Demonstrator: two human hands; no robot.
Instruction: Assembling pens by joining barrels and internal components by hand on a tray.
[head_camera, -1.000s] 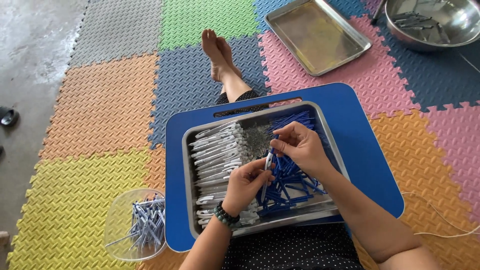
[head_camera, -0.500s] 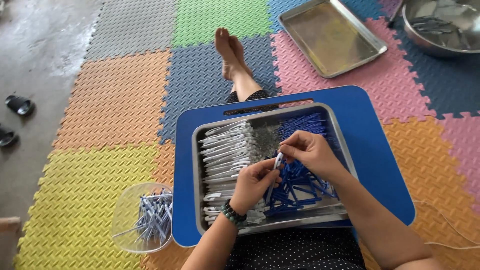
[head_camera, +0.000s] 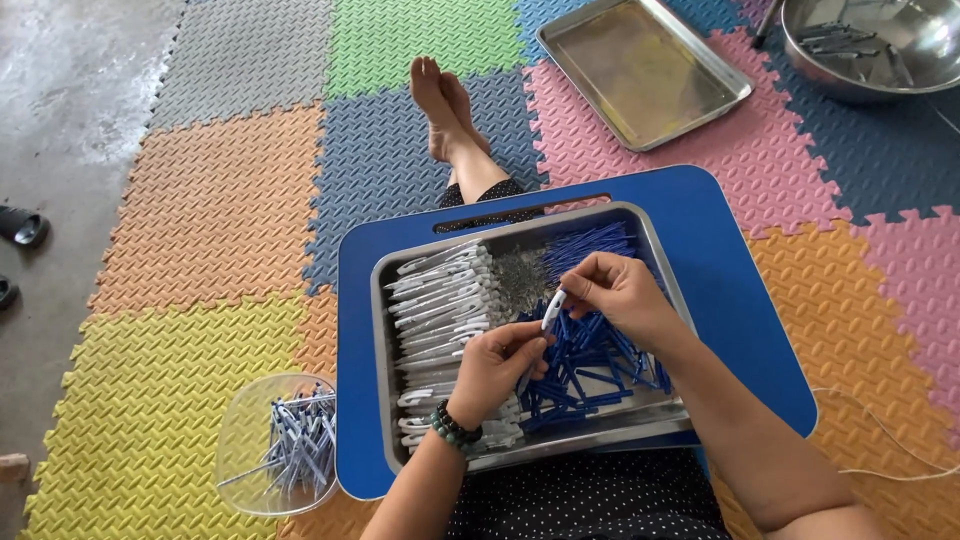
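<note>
Little has moved in half a second: both hands stay together above the steel tray (head_camera: 655, 250) on the blue lap table (head_camera: 740, 300). Left hand (head_camera: 495, 365) and right hand (head_camera: 615, 290) pinch a white plastic pen barrel (head_camera: 553, 310) over loose blue refills (head_camera: 585, 365), assembly evidently continuing.

This looks like a home floor used for piecework. Coloured foam mats (head_camera: 230, 190) cover a bare concrete floor (head_camera: 60, 90) at far left, where sandals (head_camera: 20, 226) lie. A person sits barefoot with a blue lap desk (head_camera: 740, 300) bearing a steel tray (head_camera: 440, 460) of small plastic parts. A spare tray (head_camera: 640, 70), bowl (head_camera: 880, 40) and tub (head_camera: 240, 440) stand around.
</note>
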